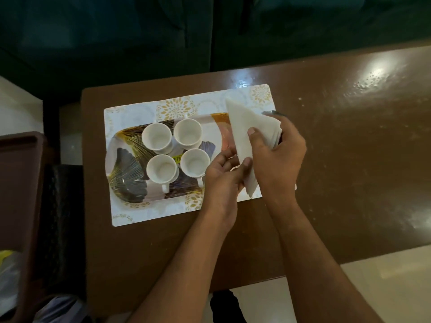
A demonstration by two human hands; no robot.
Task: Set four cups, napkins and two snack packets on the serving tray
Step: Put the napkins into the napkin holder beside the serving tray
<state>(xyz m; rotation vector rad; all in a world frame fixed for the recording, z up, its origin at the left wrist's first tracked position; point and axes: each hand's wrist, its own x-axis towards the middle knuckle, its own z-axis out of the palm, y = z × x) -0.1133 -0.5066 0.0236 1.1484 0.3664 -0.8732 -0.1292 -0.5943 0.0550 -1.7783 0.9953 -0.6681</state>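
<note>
Several white cups [177, 150] stand in a tight square on the left half of the leaf-patterned serving tray [127, 183]. A stack of white napkins [242, 129] is held above the tray's right end. My right hand [277, 157] grips the stack from the right, thumb on top. My left hand [224, 176] pinches its lower left edge between thumb and fingers. The tray's right end is hidden under the napkins and hands. No snack packet is in view.
The tray lies on a white and gold placemat [140, 213] on a glossy brown table [349, 159]. A brown chair or tray edge [21, 183] stands at the left. Dark green upholstery [210, 31] runs behind the table.
</note>
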